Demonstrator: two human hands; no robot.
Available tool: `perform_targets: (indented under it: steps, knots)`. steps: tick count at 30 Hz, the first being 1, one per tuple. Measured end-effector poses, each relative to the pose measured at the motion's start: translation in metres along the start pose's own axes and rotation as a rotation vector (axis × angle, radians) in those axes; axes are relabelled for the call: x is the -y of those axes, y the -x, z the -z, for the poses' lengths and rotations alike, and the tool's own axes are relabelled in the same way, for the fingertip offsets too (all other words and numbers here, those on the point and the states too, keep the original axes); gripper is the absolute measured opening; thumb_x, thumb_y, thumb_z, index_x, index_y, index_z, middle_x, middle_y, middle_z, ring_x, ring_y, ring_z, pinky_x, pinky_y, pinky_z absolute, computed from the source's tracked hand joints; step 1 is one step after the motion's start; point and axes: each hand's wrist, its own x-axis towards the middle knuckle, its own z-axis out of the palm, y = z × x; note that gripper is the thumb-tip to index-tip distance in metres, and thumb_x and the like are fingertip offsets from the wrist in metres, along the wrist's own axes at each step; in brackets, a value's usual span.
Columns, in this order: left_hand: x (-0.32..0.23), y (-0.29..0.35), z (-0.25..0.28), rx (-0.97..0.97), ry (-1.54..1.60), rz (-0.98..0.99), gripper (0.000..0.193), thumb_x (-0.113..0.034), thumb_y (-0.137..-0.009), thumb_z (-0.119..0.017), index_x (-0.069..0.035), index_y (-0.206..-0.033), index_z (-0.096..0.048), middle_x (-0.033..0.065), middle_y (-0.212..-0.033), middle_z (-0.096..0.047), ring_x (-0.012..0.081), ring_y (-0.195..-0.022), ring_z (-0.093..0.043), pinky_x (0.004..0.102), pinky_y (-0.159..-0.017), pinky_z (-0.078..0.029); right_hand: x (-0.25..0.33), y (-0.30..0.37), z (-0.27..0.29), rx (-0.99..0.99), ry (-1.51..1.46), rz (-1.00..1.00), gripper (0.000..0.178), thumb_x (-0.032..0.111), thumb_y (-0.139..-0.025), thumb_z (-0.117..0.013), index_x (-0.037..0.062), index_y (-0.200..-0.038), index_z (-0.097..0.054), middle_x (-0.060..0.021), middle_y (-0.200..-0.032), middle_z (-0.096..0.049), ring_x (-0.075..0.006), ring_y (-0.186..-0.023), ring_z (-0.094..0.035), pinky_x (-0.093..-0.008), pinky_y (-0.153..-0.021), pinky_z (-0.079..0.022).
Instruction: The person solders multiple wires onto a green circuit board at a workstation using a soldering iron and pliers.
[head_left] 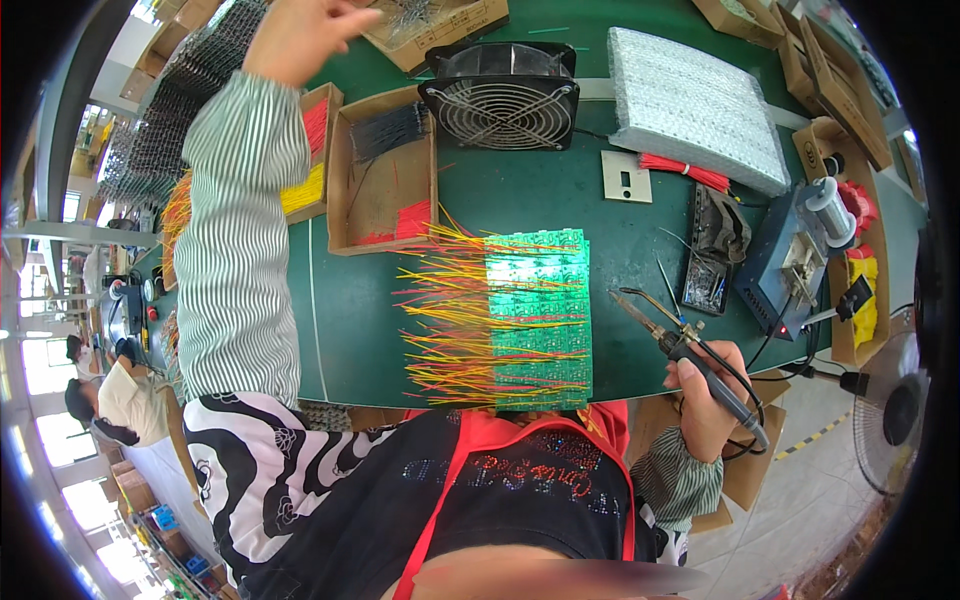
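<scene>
My right hand is wrapped round the dark handle of a soldering iron, its tip pointing up and left, to the right of the circuit boards. A thin tube runs along the iron. My left hand is stretched far forward, partly cut off by the top edge, beside an open cardboard box with thin metal parts. Its visible fingers are apart, and I see nothing in them. Between my arms lies a panel of green circuit boards, with many red and yellow wires sticking out leftward.
A black fan stands at the back, with a bubble-wrapped slab to its right. Boxes of cut wires sit at left. At right are a blue solder station with a solder reel and a black tray.
</scene>
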Motion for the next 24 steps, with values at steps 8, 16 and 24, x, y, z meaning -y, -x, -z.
perform_targets:
  steps: [8, 16, 24]
  knots:
    - [0.072, 0.022, -0.054, 0.136, 0.250, 0.184, 0.020, -0.022, -0.085, -0.061, -0.002, -0.088, -0.063, -0.0005, -0.071, -0.060, 0.0045, -0.056, -0.051, 0.0198, -0.051, -0.041, 0.000, -0.002, -0.002, -0.004, 0.059, 0.000, 0.018, 0.000, -0.073, -0.062, -0.0041, -0.088, -0.054, -0.0132, -0.073, -0.063, -0.0143, -0.060, -0.060, -0.0236, -0.058, -0.049]
    - [0.077, 0.042, -0.060, 0.234, 0.304, 0.366, 0.015, -0.018, -0.086, -0.058, -0.003, -0.088, -0.060, -0.0003, -0.074, -0.060, 0.0047, -0.059, -0.054, 0.0183, -0.050, -0.042, 0.005, -0.008, -0.011, 0.029, 0.055, 0.013, 0.018, -0.001, -0.073, -0.062, -0.0047, -0.088, -0.053, -0.0133, -0.072, -0.063, -0.0140, -0.059, -0.060, -0.0234, -0.057, -0.050]
    - [0.097, 0.002, -0.062, 0.197, 0.382, 0.326, 0.013, -0.015, -0.084, -0.058, -0.003, -0.088, -0.058, 0.0012, -0.077, -0.063, 0.0059, -0.060, -0.058, 0.0180, -0.050, -0.045, 0.007, -0.008, -0.011, 0.008, 0.067, 0.033, 0.017, -0.001, -0.073, -0.062, -0.0045, -0.087, -0.053, -0.0127, -0.072, -0.062, -0.0138, -0.058, -0.059, -0.0232, -0.056, -0.050]
